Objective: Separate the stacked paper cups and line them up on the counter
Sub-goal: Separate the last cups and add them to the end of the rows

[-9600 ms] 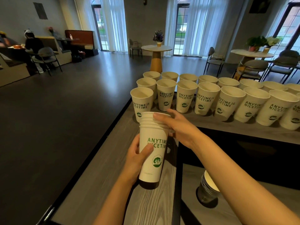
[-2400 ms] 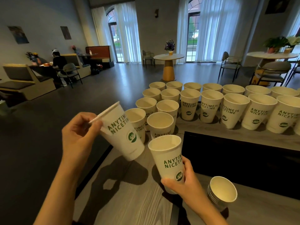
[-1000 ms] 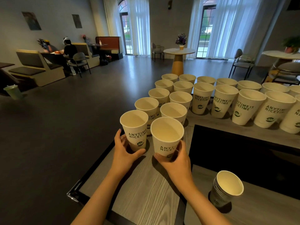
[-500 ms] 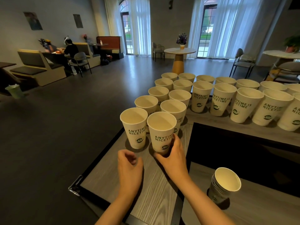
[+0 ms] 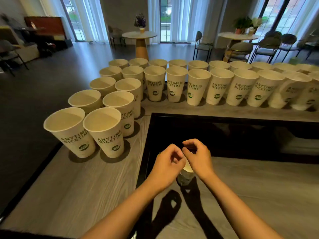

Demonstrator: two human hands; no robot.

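A short stack of nested paper cups (image 5: 185, 175) stands on the lower counter (image 5: 267, 195), mostly hidden under my hands. My left hand (image 5: 166, 165) curls around its left side. My right hand (image 5: 200, 156) pinches at its rim from the right. Separated white cups printed "ANYTIME IS NICE TIME" stand upright in double rows on the raised L-shaped counter (image 5: 77, 187). The two nearest are the left cup (image 5: 72, 133) and the one beside it (image 5: 107, 133). The far row of cups (image 5: 196, 87) runs off to the right.
A dark recess (image 5: 241, 135) lies between the raised counter and the lower one. The raised counter's black edge (image 5: 31, 180) drops to the floor on the left. Round tables (image 5: 139, 34) and chairs (image 5: 202, 45) stand farther back in the room.
My right hand let go of the cup it set beside the left one. Both hands came back and down to the stack on the lower counter, and my view turned right.
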